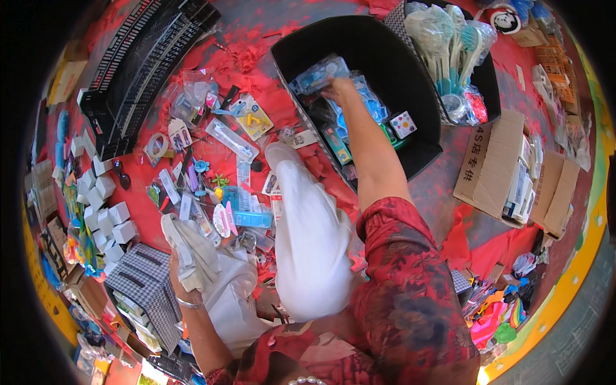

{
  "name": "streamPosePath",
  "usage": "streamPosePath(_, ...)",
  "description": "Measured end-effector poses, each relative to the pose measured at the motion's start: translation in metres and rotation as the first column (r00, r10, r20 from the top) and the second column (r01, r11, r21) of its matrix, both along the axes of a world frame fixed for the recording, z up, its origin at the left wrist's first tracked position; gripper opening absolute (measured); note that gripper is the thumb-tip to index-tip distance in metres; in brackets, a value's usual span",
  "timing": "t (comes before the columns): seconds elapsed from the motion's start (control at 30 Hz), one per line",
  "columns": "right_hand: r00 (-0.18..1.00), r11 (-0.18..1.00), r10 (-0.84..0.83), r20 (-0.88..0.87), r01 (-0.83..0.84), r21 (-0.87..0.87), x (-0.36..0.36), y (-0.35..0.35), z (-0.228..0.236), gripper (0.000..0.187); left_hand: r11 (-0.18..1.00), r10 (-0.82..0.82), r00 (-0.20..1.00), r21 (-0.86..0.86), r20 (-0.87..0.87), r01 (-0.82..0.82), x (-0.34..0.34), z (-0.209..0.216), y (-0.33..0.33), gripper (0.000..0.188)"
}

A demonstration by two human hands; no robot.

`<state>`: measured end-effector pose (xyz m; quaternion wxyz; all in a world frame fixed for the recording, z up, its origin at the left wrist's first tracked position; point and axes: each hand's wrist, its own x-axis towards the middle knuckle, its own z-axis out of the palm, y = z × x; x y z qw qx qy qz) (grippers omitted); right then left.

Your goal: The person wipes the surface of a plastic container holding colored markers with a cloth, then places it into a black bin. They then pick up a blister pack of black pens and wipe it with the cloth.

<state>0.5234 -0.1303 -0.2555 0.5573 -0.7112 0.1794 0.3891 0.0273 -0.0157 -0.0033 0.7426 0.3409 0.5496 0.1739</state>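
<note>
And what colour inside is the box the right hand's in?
The box is black inside, best in the head view.

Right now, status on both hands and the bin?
Right hand in black bin, at wrapped packs. Left hand beside white trousers, grip unclear. Dotted box right of forearm.

Pale cloth (196, 260) partly hides left hand (176, 276); right fingers (330, 94) indistinct

At the fingers of the right hand (341, 91) lies a crinkled clear plastic package (323, 72) with pale blue contents, slanting among bright blue packets (370, 102) just right of that hand; an open black bin (398, 61) surrounds them. Beside the left hand (181, 282), touching it, a creased off-white cloth (194, 255) lies bunched.
</note>
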Motion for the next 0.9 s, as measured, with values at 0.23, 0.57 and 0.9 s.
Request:
streamPosePath(0.23,0.548,0.542,0.751,0.369,-0.192,-0.818,0.000,0.008,0.040,0.037,0.996,-0.070,0.993,0.042,-0.094,0.074,-0.001,-0.004,0.002,0.037)
streamPosePath(0.57,-0.293,0.027,0.946,0.143,-0.366,-0.930,-0.010,0.029,-0.015,0.062,0.995,0.097,0.993,-0.026,-0.062,-0.098,-0.011,-0.005,-0.001,0.038)
streamPosePath(0.9,-0.128,0.357,0.891,0.436,-0.396,-0.846,-0.010,0.023,-0.002,0.048,0.983,0.182,0.983,-0.037,0.010,-0.181,-0.024,0.012,0.002,0.036)
